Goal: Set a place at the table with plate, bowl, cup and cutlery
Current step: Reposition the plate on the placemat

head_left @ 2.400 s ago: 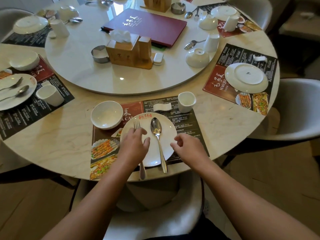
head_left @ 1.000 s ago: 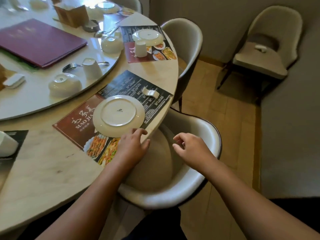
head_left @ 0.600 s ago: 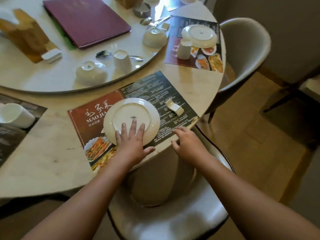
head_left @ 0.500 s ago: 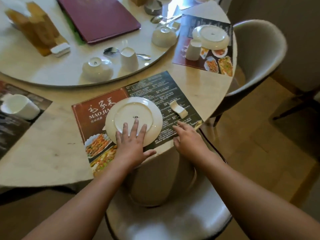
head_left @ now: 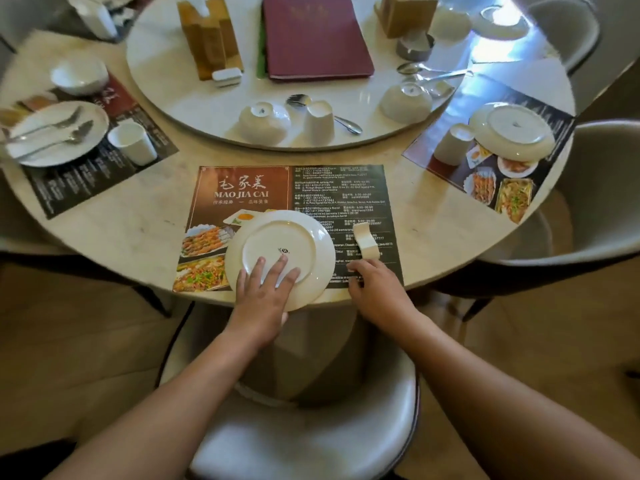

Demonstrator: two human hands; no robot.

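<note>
Step in hand, as judged: turning the upside-down plate (head_left: 277,233) right side up on the placemat (head_left: 339,195). The plate lies base-up at the mat's near edge, its rim overhanging the surface (head_left: 131,233). The left hand (head_left: 263,292) rests on it, fingers (head_left: 282,268) straight and flat on the base, thumb hidden. The right hand (head_left: 375,289) is at the mat's near edge, just beside the cutlery rest (head_left: 365,240). Its fingers are curled, and whether they pinch the mat cannot be told. Best to use the overhang: thumb under the rim, lift, flip, set down centred, mat pinned, clear of the rest.
</note>
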